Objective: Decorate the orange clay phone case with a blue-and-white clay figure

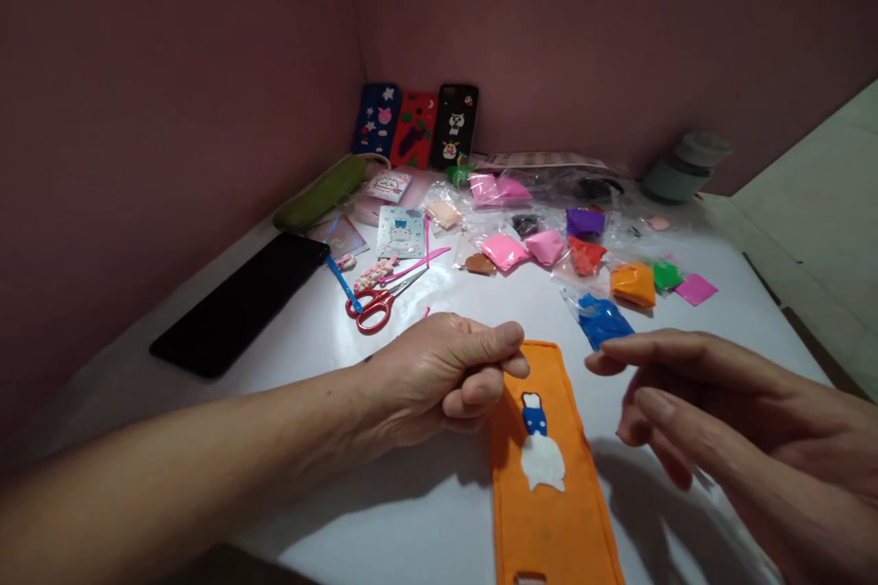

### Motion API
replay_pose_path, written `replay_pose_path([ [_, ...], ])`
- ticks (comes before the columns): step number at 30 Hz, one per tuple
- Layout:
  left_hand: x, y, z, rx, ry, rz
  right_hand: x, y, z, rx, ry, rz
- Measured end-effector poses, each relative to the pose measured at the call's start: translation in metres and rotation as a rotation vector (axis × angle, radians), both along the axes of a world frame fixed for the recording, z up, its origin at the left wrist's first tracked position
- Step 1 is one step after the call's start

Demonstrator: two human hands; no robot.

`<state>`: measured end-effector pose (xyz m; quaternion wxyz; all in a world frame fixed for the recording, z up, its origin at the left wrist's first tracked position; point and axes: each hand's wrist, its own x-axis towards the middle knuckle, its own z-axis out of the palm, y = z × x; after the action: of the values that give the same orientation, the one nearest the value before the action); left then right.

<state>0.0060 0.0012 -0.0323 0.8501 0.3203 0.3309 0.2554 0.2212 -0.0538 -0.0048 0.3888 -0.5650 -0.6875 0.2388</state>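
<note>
An orange phone case [549, 530], coated with what looks like clay, lies on the white table in front of me. On it is a flat figure seen upside down, with a white eared head [543, 462] and a blue body [535, 421]. My left hand [466, 370] is over the case's upper left part, fingers curled and thumb pressed on the forefinger; what they hold, if anything, is hidden. To the right of the case my right hand [713, 420] hovers with fingers bent and apart, nothing between them. A blue clay packet [604, 320] lies just beyond it.
Red-handled scissors [376, 306], a blue tool [343, 283] and a black slab [240, 306] lie to the left. Several coloured clay packets [508, 251] spread across the back. Decorated phone cases [415, 128] lean in the corner near a lidded jar [686, 166].
</note>
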Motion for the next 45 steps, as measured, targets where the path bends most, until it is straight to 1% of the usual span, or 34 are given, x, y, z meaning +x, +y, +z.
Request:
replay_pose_path([
  [3,0.0,0.0,-0.003,0.021,-0.001,-0.006,-0.004,0.007,-0.003,-0.209,0.193,0.102],
  [6,0.0,0.0,-0.004,0.036,-0.003,-0.009,-0.005,0.01,-0.005,-0.339,0.286,0.101],
  [10,-0.001,0.0,-0.003,0.058,0.011,-0.011,-0.007,0.012,-0.007,-0.447,0.339,0.127],
  [14,0.0,-0.001,-0.001,0.1,0.034,-0.005,-0.008,0.013,-0.008,-0.49,0.362,0.154],
  [17,0.0,0.0,0.0,0.112,0.055,-0.013,-0.008,0.012,-0.009,-0.476,0.366,0.129],
  [20,0.0,0.001,0.002,0.101,0.061,-0.022,-0.01,0.01,-0.008,-0.444,0.317,0.107],
  [26,-0.001,0.002,0.005,0.091,0.036,-0.055,-0.017,0.011,-0.003,-0.202,0.092,0.104],
  [32,-0.002,0.003,0.006,0.033,-0.003,-0.035,-0.018,0.009,-0.007,-0.036,-0.084,0.148],
  [37,-0.002,0.002,0.007,0.0,-0.043,-0.07,-0.016,0.007,-0.012,0.018,-0.152,0.165],
  [45,-0.002,0.0,0.009,-0.045,0.013,-0.064,-0.016,0.005,-0.019,0.07,-0.153,0.207],
])
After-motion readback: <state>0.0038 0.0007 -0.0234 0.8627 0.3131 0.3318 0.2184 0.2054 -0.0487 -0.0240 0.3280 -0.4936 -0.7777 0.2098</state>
